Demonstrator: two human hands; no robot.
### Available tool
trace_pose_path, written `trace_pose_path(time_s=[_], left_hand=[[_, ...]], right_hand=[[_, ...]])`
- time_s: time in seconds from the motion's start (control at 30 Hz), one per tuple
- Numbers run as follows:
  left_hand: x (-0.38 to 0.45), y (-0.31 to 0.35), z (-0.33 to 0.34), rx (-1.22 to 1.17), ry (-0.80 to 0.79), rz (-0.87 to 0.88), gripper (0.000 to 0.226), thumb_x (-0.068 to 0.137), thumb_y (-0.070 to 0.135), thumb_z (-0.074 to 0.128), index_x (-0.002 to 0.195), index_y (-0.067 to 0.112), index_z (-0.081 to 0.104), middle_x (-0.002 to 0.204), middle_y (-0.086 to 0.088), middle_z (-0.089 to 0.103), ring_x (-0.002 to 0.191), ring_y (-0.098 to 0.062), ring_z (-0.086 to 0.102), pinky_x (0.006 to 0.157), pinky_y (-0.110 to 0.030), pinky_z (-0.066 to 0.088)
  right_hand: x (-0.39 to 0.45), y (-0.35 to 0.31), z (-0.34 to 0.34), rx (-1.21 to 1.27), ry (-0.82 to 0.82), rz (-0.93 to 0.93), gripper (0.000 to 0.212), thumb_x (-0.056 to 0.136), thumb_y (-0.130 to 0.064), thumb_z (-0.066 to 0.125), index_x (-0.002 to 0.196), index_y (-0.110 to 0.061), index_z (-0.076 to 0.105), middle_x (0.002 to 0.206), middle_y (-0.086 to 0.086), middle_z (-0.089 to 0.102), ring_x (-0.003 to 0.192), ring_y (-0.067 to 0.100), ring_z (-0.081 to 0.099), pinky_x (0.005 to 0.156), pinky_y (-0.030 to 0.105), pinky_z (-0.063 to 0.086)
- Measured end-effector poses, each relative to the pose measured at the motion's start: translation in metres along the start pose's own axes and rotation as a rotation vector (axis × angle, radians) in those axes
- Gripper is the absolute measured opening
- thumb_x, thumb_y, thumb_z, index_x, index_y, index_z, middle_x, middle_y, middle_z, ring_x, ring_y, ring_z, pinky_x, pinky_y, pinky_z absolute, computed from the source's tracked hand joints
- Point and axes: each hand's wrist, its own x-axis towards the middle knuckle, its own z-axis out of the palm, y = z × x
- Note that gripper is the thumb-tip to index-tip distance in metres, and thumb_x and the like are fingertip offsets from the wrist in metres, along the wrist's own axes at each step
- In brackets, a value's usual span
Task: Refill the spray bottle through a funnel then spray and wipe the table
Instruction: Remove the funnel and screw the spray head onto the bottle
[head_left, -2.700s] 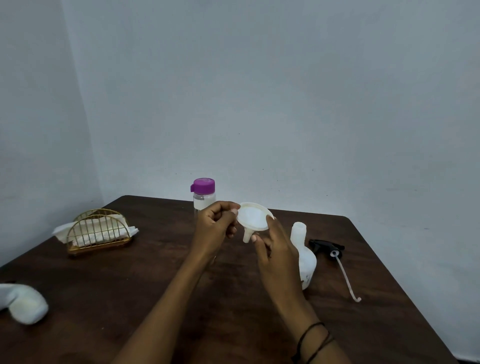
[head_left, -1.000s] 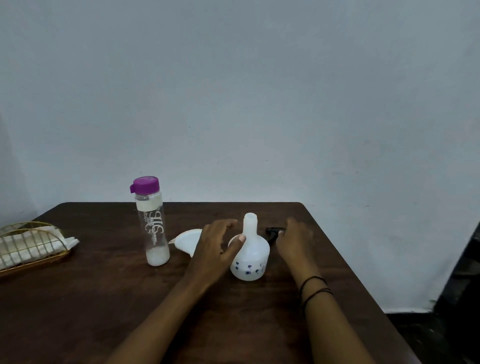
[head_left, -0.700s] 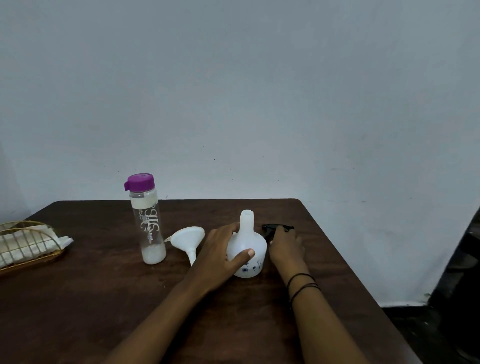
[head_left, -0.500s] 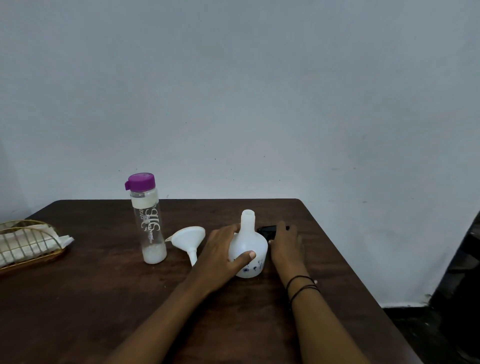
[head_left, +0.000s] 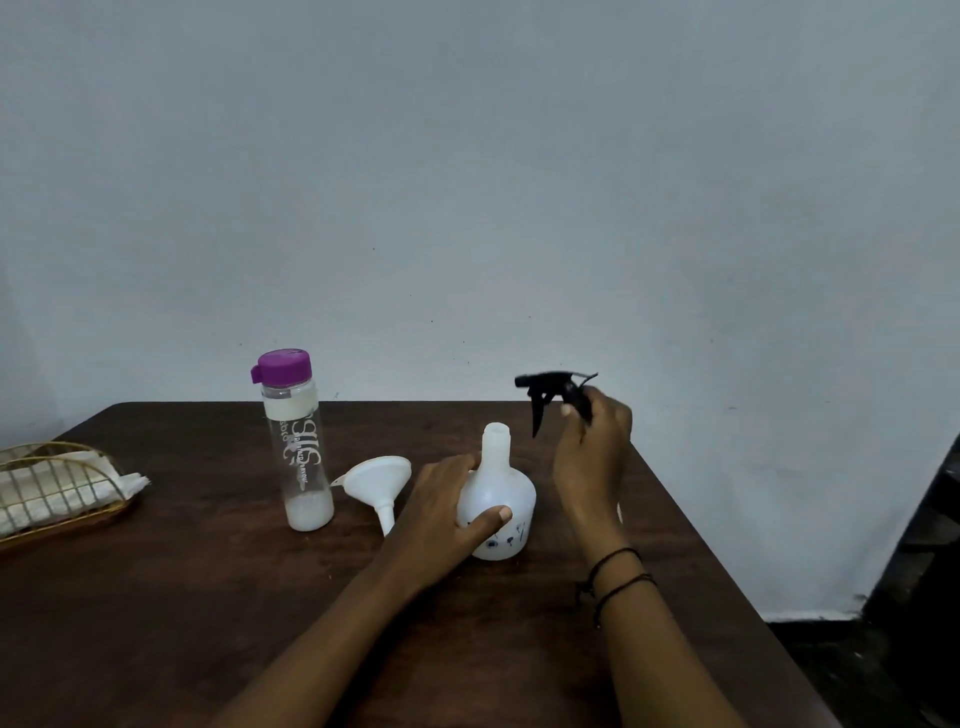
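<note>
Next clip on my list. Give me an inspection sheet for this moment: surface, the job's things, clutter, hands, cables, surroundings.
Surface: dark wooden table, dry as far as visible.
Job's things: white spray bottle upright, neck open; white funnel lying tilted on the table beside it, not in the neck; black spray head lifted above the table; clear bottle with purple cap upright, capped, a little white content at the bottom.
Clutter: gold wire holder with napkins at the table's left edge.
Hands: left hand wrapped around the spray bottle; right hand holds the spray head in its fingers.
Cables: nothing seen.
Surroundings: plain grey wall; dark floor at right.
</note>
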Motion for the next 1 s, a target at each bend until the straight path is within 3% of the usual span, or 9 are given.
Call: trace_pose_path(time_s=[0.07, 0.2, 0.33, 0.4, 0.53, 0.73, 0.9, 1.0], left_hand=[[0.000, 0.001, 0.000, 0.003, -0.006, 0.002, 0.066, 0.084, 0.059, 0.062, 0.137, 0.026, 0.043, 0.134, 0.010, 0.049, 0.123, -0.008, 0.043, 0.102, -0.029, 0.041], [-0.002, 0.003, -0.001, -0.007, -0.010, 0.007, 0.065, 0.084, 0.058, 0.062, 0.138, 0.027, 0.043, 0.135, 0.012, 0.049, 0.125, -0.006, 0.041, 0.101, -0.024, 0.036], [-0.001, 0.004, -0.002, 0.016, -0.019, 0.001, 0.066, 0.084, 0.062, 0.060, 0.137, 0.027, 0.042, 0.137, 0.011, 0.048, 0.125, -0.006, 0.042, 0.100, -0.022, 0.036], [-0.002, 0.005, -0.003, 0.015, -0.015, 0.005, 0.066, 0.083, 0.063, 0.059, 0.136, 0.027, 0.043, 0.137, 0.012, 0.049, 0.124, -0.004, 0.042, 0.099, -0.022, 0.037], [-0.003, 0.008, -0.005, 0.017, -0.011, 0.007, 0.065, 0.083, 0.060, 0.062, 0.135, 0.027, 0.044, 0.137, 0.011, 0.049, 0.122, -0.003, 0.040, 0.098, -0.021, 0.036], [-0.001, 0.009, -0.005, 0.022, -0.024, -0.015, 0.067, 0.082, 0.061, 0.062, 0.136, 0.027, 0.043, 0.137, 0.010, 0.049, 0.121, -0.004, 0.042, 0.098, -0.019, 0.035], [-0.003, 0.007, -0.006, 0.003, -0.022, 0.006, 0.066, 0.081, 0.064, 0.060, 0.134, 0.027, 0.044, 0.135, 0.011, 0.050, 0.121, -0.004, 0.043, 0.099, -0.022, 0.038], [-0.004, 0.008, -0.007, 0.005, -0.016, 0.018, 0.066, 0.083, 0.062, 0.061, 0.135, 0.026, 0.043, 0.134, 0.011, 0.050, 0.118, -0.002, 0.040, 0.097, -0.019, 0.034]], right_hand=[[-0.001, -0.018, -0.005, 0.151, 0.076, -0.011, 0.025, 0.099, -0.014, 0.053, 0.123, -0.010, 0.061, 0.118, -0.001, 0.055, 0.101, 0.005, 0.053, 0.076, -0.006, 0.034], [-0.009, -0.052, -0.017, 0.451, 0.127, -0.046, 0.019, 0.099, -0.015, 0.055, 0.118, -0.016, 0.055, 0.107, -0.014, 0.066, 0.098, -0.008, 0.063, 0.077, 0.002, 0.043], [-0.014, -0.078, -0.030, 0.678, 0.152, -0.155, 0.019, 0.099, -0.004, 0.054, 0.112, -0.017, 0.051, 0.113, -0.002, 0.065, 0.103, 0.000, 0.067, 0.080, 0.010, 0.049], [-0.017, -0.089, -0.035, 0.736, 0.159, -0.226, 0.025, 0.098, 0.000, 0.053, 0.109, -0.022, 0.050, 0.112, -0.008, 0.066, 0.106, 0.001, 0.066, 0.087, 0.014, 0.050], [-0.022, -0.100, -0.038, 0.770, 0.163, -0.335, 0.029, 0.096, 0.003, 0.052, 0.110, -0.023, 0.047, 0.110, -0.030, 0.066, 0.108, -0.004, 0.065, 0.089, 0.014, 0.049], [-0.026, -0.104, -0.035, 0.779, 0.136, -0.380, 0.030, 0.095, 0.004, 0.053, 0.115, -0.017, 0.046, 0.112, -0.033, 0.065, 0.108, -0.004, 0.064, 0.090, 0.013, 0.049], [-0.030, -0.096, -0.029, 0.692, 0.010, -0.338, 0.025, 0.095, 0.001, 0.055, 0.112, -0.017, 0.049, 0.108, -0.036, 0.066, 0.106, -0.005, 0.066, 0.087, 0.011, 0.049], [-0.029, -0.088, -0.023, 0.649, -0.102, -0.284, 0.021, 0.097, -0.006, 0.057, 0.111, -0.021, 0.053, 0.104, -0.028, 0.071, 0.104, 0.000, 0.069, 0.083, 0.012, 0.050]])
